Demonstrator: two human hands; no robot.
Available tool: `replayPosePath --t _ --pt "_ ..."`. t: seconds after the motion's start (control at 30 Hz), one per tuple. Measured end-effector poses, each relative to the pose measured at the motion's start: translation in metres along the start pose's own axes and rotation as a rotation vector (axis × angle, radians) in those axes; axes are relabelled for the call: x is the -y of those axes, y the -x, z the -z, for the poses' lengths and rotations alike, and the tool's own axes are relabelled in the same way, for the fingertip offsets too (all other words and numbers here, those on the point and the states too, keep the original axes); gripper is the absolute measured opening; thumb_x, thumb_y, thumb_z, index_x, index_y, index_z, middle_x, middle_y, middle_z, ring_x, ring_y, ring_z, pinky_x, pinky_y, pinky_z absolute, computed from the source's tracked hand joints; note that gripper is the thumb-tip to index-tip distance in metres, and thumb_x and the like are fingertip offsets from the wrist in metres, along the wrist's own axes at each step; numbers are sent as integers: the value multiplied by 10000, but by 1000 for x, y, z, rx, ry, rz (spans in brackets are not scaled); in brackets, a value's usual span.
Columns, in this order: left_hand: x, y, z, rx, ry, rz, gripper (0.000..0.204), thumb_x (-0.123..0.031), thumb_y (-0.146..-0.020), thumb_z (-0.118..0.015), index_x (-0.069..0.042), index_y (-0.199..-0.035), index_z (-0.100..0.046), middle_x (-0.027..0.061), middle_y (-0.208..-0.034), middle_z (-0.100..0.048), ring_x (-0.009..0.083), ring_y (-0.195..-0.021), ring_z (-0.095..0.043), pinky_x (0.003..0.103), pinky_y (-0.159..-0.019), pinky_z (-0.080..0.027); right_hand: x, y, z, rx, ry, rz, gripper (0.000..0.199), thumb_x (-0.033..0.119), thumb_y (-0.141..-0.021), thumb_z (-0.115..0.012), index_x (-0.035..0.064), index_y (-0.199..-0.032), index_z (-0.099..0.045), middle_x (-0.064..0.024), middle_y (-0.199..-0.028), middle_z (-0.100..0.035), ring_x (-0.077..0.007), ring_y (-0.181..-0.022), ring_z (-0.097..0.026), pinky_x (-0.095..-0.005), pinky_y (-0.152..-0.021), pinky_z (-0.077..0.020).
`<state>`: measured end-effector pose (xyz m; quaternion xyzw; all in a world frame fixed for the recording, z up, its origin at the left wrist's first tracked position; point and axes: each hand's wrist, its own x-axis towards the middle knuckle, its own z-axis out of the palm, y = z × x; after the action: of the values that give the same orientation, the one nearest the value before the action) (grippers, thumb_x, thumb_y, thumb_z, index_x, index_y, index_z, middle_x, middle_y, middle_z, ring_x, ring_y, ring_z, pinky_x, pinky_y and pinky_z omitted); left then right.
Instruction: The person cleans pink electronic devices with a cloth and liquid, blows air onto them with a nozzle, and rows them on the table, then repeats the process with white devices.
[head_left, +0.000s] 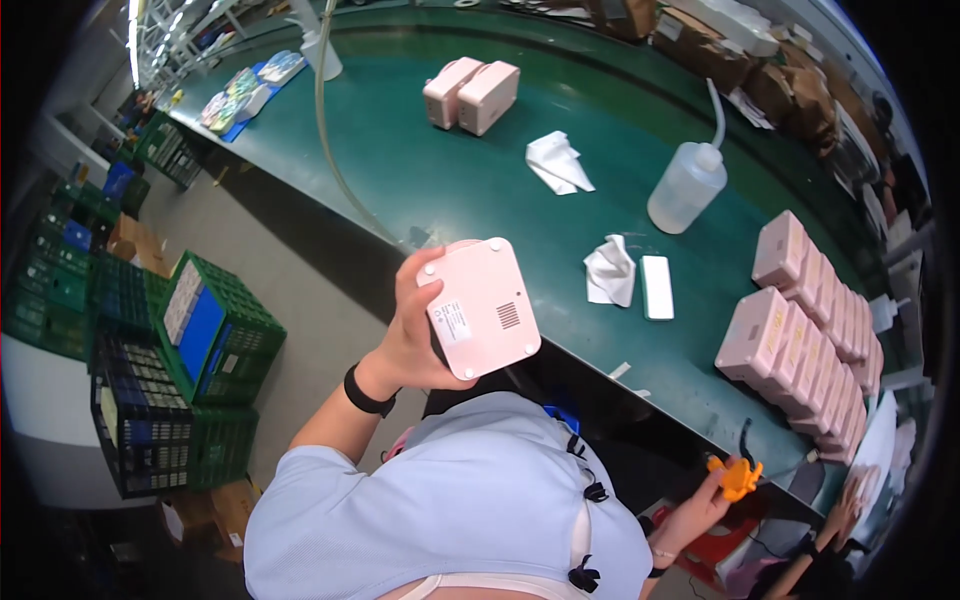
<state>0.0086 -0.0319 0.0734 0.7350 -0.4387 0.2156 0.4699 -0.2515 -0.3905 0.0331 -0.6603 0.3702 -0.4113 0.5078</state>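
Observation:
My left hand (410,335) grips a pale pink, square device with rounded corners (485,310) by its left side. The underside faces up and shows small round feet, a slotted vent and a white label. At the lower right, past the table's front edge, my right hand (692,520) has its fingers closed on an orange tool with a thin black stem (738,480). The tool's exact kind is unclear. Nearest to the pink device on the table lie a crumpled white cloth (609,272) and a small white rectangular block (657,287).
Pink devices stand in rows (795,360) at the right, and two more (472,95) sit farther back. A squeeze bottle (688,187) and another cloth (558,162) rest on the green table (430,180). Green crates (225,330) are stacked left; another person's hand (845,515) shows lower right.

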Motion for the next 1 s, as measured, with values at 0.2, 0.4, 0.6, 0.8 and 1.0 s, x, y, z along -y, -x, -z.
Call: replayPosePath --t 0.2,0.4,0.6,0.8,1.0 --pt "-22 -48 -37 171 121 -27 1166 -209 -499 -872 -196 -1488 -254 259 -1480 -212 474 -1314 -386 543 -1037 -405 -59 3 -14 16 -29 -25 338 131 -1019 -543 -26 -1318 -522 -110 -1213 -630 -168 -1063 -599 -299 -972 -455" --pt "-39 -72 -72 377 226 5 1158 -173 -492 -846 -151 -1491 -260 266 -1472 -201 507 -1303 -371 512 -1033 -423 -53 6 -5 735 -135 -722 303 100 -974 -574 -13 -1255 -554 -120 -1109 -661 -179 -1000 -640 -298 -870 -518" --pt "-74 -109 -102 558 285 14 1171 -155 -506 -830 -101 -1504 -220 264 -1473 -189 517 -1303 -364 502 -1040 -427 48 -7 -63 902 -208 -122 752 196 -904 -654 27 -1516 -251 -146 -1431 -452 -257 -1300 -477 -368 -1075 -394" --pt "-92 -125 -124 544 383 -41 1167 -154 -560 -851 -77 -1514 -184 266 -1487 -175 504 -1342 -337 511 -1081 -390 64 -15 -103 882 -302 -81 943 196 -786 -741 55 -1544 -197 -186 -1459 -378 -289 -1343 -426 -420 -1116 -355" --pt "-72 -105 -124 465 562 97 1152 -193 -645 -887 -92 -1533 -160 199 -1547 -156 387 -1413 -309 486 -1125 -340 55 -20 -106 992 -887 -546 1050 396 -710 -752 88 -1552 -205 -191 -1414 -430 -346 -1253 -518 -447 -1062 -434"
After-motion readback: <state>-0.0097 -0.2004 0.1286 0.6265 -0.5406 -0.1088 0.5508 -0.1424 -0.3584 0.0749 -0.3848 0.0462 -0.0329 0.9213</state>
